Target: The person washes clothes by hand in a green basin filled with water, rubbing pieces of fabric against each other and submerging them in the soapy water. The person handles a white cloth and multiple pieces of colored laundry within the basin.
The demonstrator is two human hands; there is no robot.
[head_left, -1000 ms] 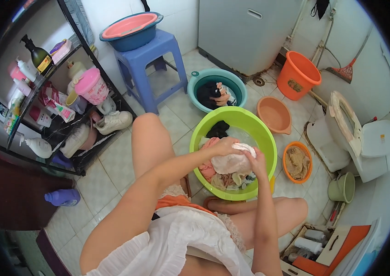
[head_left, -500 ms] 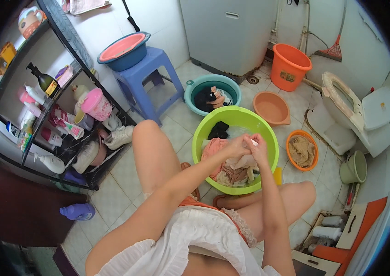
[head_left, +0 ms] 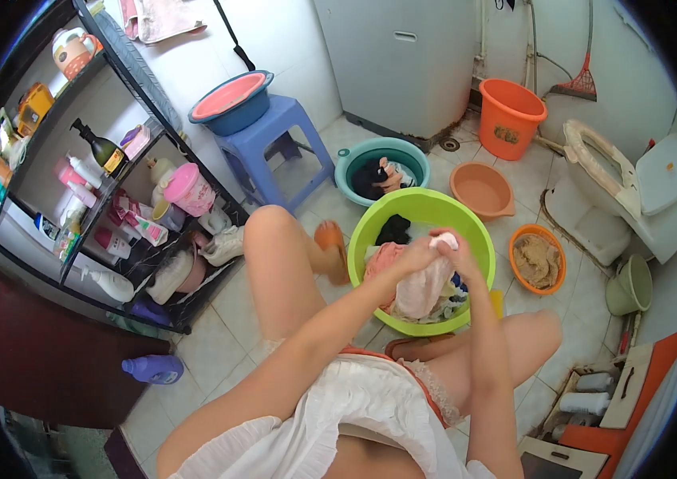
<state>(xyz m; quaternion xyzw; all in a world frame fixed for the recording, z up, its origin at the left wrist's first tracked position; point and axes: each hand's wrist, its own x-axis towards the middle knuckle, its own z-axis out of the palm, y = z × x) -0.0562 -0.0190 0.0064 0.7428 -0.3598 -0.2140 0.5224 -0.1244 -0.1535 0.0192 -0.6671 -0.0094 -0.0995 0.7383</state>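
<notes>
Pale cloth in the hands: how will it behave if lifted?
Likely floppy: the cloth droops in folds below the left hand and right hand. Probably heavy for its size if soaked; it hangs in a wash basin. Unlikely to tip: no rigid shape shows.

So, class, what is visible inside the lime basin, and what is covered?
Inside the lime basin are black cloth, pink cloth and other fabrics. Pale cloth, held by the left hand and right hand, covers some; anything underneath cannot be seen.

Two hands (head_left: 422, 255), one stool (head_left: 274, 132), one toilet (head_left: 632, 199) — plus one lime-green basin (head_left: 418, 326) and one orange bucket (head_left: 507, 126).
</notes>
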